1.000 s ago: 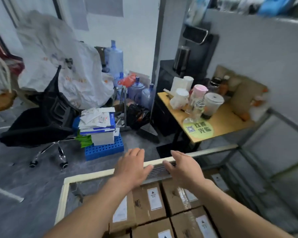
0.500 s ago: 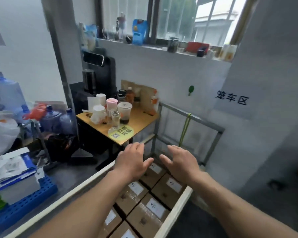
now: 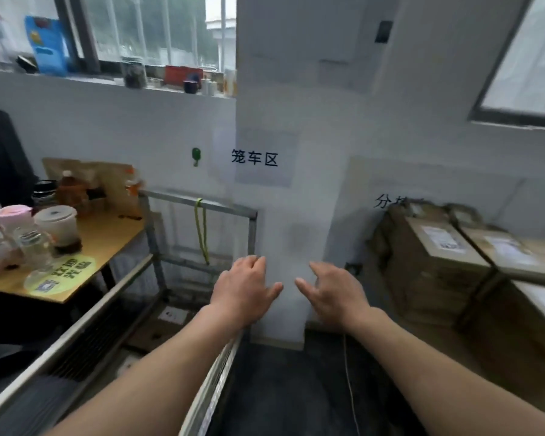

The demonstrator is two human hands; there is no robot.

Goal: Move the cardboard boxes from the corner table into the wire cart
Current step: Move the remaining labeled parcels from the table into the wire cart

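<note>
- Head view: the grey metal wire cart point(image 3: 199, 204) stands against the white wall, and a brown labelled box point(image 3: 170, 316) lies low inside it.
- The left hand point(image 3: 244, 289) hovers over the cart's right rail, its grip apart, fingers loosely spread, holding nothing.
- The right hand point(image 3: 334, 291) hangs just right of the cart, its grip likewise apart and holding nothing.
- Well right of the cart, the stacked brown cardboard boxes point(image 3: 428, 256) with white labels stand against the wall.
- Just left of the cart is a yellow wooden tabletop point(image 3: 107, 234) carrying cups.
</note>
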